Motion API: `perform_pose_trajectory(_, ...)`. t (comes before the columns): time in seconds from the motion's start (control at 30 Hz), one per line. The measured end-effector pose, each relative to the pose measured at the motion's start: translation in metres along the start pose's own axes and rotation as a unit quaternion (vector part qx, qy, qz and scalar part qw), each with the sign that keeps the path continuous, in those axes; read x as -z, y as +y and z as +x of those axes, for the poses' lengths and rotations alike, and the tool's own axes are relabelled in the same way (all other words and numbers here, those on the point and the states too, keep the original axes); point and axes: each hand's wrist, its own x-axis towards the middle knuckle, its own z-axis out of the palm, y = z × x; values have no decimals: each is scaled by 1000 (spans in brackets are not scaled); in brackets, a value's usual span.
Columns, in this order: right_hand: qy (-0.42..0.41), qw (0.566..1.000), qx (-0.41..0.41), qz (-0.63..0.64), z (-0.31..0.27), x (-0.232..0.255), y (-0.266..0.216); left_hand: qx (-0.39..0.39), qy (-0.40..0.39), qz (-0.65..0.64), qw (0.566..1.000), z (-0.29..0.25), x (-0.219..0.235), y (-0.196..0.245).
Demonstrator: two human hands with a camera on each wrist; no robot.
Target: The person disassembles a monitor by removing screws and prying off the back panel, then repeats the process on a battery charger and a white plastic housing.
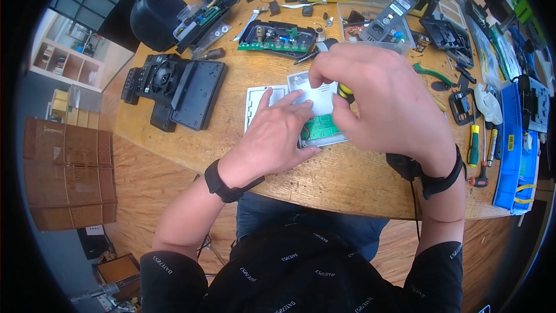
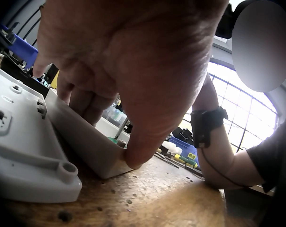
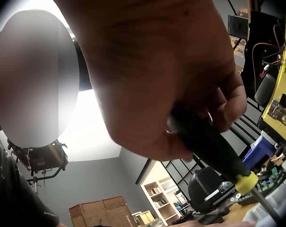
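On the wooden workbench (image 1: 185, 156), near middle, the white plastic housing (image 1: 321, 104) lies steadied by the left hand (image 1: 271, 133), fingers spread, with a green circuit board (image 1: 323, 128) inside, near side, while the right hand (image 1: 388, 95) grips a screwdriver (image 3: 211, 144), tip unclear; shaft square and even pressure should prevent slips.

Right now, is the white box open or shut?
Open. The green board shows inside the white box, with another white piece beside it.

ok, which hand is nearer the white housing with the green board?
Left. The left hand holds the white housing; the right hand is above it, holding a screwdriver.
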Motion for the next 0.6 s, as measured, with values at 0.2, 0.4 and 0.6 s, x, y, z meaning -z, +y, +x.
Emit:
perform_pose_trajectory(0.2,-48,995,-78,-48,1,6,-7,4,-5,1,1000,0,4,3)
perform_pose_trajectory(0.4,-43,998,-22,44,4,6,-9,5,-8,-9,1000,1,7,6)
perform_pose_trajectory(0.6,-8,992,11,125,5,-6,-13,11,-10,-74,997,2,4,0)
